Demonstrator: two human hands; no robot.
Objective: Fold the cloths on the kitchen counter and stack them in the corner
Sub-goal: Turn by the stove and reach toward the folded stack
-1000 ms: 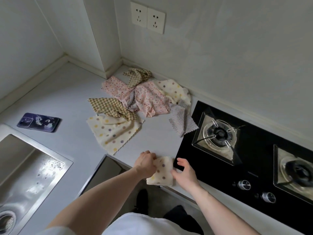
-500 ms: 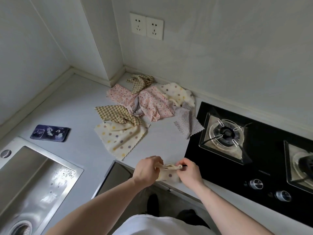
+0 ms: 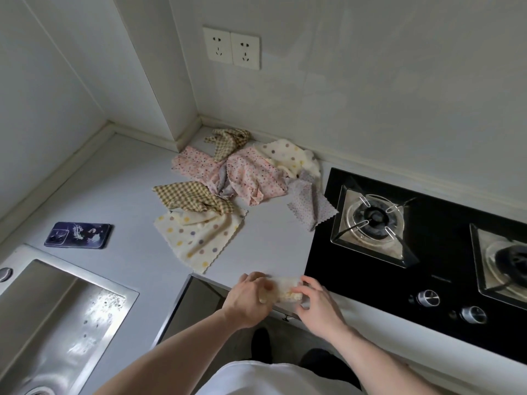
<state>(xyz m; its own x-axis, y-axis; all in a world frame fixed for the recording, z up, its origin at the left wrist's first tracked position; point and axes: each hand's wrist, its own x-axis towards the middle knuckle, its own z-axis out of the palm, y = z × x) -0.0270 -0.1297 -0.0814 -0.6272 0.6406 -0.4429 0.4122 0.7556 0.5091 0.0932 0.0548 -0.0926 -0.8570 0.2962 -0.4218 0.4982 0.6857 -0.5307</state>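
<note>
A small folded cream dotted cloth (image 3: 288,289) lies at the counter's front edge between my hands. My left hand (image 3: 248,299) grips its left end with curled fingers, and my right hand (image 3: 316,300) holds its right end. Behind it, several loose cloths are spread on the counter (image 3: 128,181): a cream dotted cloth (image 3: 199,238), a tan checked cloth (image 3: 191,198), a pink floral cloth (image 3: 251,178), a second tan checked cloth (image 3: 228,141), another cream dotted cloth (image 3: 288,155) and a grey patterned cloth (image 3: 309,206).
A black gas hob (image 3: 445,240) with two burners and two knobs fills the right side. A steel sink (image 3: 54,317) is at the left, with a dark phone (image 3: 78,235) lying behind it. A double wall socket (image 3: 231,48) is above the corner.
The cloth between my hands went from a flat folded square to a smaller, narrower bundle; both hands closed in on it. The camera view shifted slightly.
</note>
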